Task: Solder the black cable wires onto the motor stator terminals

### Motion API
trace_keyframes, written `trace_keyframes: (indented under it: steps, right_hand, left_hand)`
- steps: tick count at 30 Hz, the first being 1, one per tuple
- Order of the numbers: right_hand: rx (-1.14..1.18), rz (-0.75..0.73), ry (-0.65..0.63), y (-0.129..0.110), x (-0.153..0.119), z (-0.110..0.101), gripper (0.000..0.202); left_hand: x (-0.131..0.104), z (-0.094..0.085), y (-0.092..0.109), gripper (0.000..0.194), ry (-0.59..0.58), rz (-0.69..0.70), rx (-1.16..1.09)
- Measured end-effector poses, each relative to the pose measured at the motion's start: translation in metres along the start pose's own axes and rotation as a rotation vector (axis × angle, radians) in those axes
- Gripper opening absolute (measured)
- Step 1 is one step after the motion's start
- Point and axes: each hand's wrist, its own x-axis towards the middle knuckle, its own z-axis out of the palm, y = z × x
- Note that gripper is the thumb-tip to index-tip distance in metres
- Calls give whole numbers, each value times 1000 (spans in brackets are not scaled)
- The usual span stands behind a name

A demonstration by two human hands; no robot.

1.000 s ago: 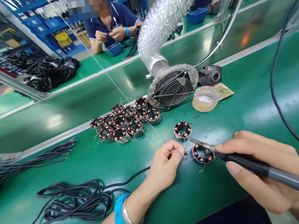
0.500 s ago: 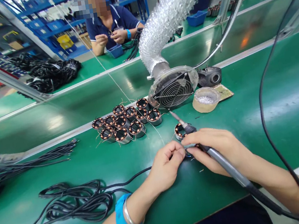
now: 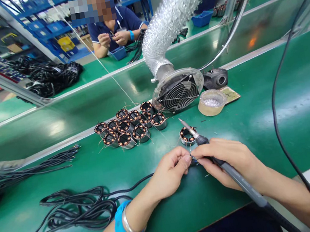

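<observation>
My left hand is closed in a pinch on the end of a black cable, whose thin wire tips show near the fingertips. In my right hand lies a soldering iron, its metal tip pointing up and away to the left. The right thumb and forefinger reach close to the same wire ends; whether they pinch a wire I cannot tell. Just beyond the fingers stands a single motor stator with copper windings, partly behind the iron. Its thin leads run down towards my fingertips.
Several stators stand grouped left of a fume extractor fan with a silver duct. Right of it sits a round tub. Coiled cable and a cable bundle lie left. A co-worker sits opposite.
The soldering iron has tilted slightly, its tip shifting a little right and down. More of the single stator shows between my hands. At the back right, another person's gloved hand has appeared.
</observation>
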Motion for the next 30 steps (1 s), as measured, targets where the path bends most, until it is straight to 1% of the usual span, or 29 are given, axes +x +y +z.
trace_keyframes:
  steps: [4, 6, 8, 11, 13, 16, 18, 20, 24, 27, 30]
  right_hand:
    - [-17, -9, 34, 1, -3, 3, 31]
    - [-18, -15, 46, 2, -3, 4, 31]
    - [-28, -29, 61, 2, -3, 5, 31]
    - [-52, -35, 92, 1, -4, 3, 29]
    - [-42, 9, 93, 0, -4, 2, 30]
    - [14, 102, 45, 0, -5, 0, 33]
    - [53, 126, 26, 1, -6, 2, 33]
    - [77, 158, 46, 4, -8, 4, 31]
    - [84, 292, 112, 10, -14, 9, 28]
    - [67, 271, 105, 12, -17, 8, 27]
    - [56, 234, 81, 7, -18, 2, 32]
  left_hand:
    - [2, 4, -5, 46, -50, -171, -257]
    - [2, 5, -6, 44, -87, -249, -349]
    - [2, 7, -6, 39, -102, -281, -413]
    - [2, 9, -5, 33, -55, -280, -462]
    - [2, 11, -4, 32, -10, -274, -461]
    - [3, 13, -4, 32, 33, -268, -445]
    - [2, 14, -4, 35, 47, -257, -438]
    - [2, 15, -4, 38, 68, -243, -425]
    - [1, 16, -3, 43, 113, -226, -383]
    - [1, 17, -3, 44, 131, -212, -351]
    - [1, 18, -3, 41, 151, -202, -316]
